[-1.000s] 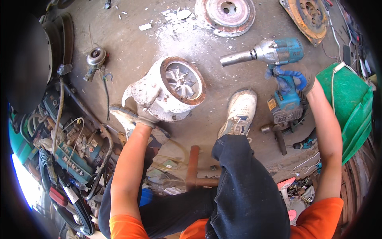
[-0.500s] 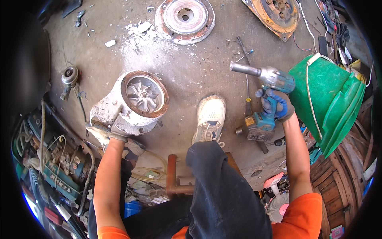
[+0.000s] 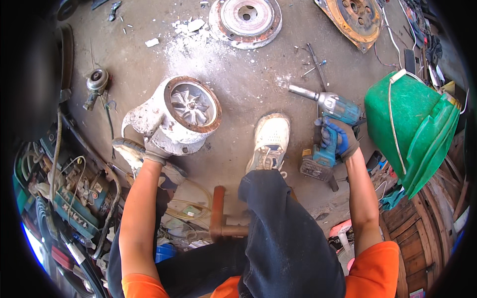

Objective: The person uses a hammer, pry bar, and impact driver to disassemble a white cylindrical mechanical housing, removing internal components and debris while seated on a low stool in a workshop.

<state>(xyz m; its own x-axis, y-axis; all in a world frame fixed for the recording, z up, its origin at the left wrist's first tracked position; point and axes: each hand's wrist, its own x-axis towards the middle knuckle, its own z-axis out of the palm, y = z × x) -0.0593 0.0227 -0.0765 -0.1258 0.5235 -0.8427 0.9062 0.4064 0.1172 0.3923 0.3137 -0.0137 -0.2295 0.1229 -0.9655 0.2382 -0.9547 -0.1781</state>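
Since the earlier frame, the teal impact wrench (image 3: 343, 110) has shifted away from the green bucket (image 3: 407, 124), toward the right shoe (image 3: 271, 141). The right hand (image 3: 339, 140), gloved, has its fingers wrapped round the wrench's handle. The left hand (image 3: 157, 150), gloved, is at the base of the white housing (image 3: 158, 116); its fingers are hidden, so their grip cannot be told. The housing rests on the floor (image 3: 238, 94), left of middle, rust-rimmed opening and bladed wheel (image 3: 191, 105) facing up. An orange label (image 3: 307, 152) marks the wrench's battery, and pale lettering the teal machine (image 3: 74, 208) along the floor's left edge; both too small to read. Toward the far edge lie white flakes (image 3: 196, 26), a round flanged disc (image 3: 265, 27) and a rusty orange plate (image 3: 343, 22). The bucket stands close beyond the wrench, on the floor's right side.
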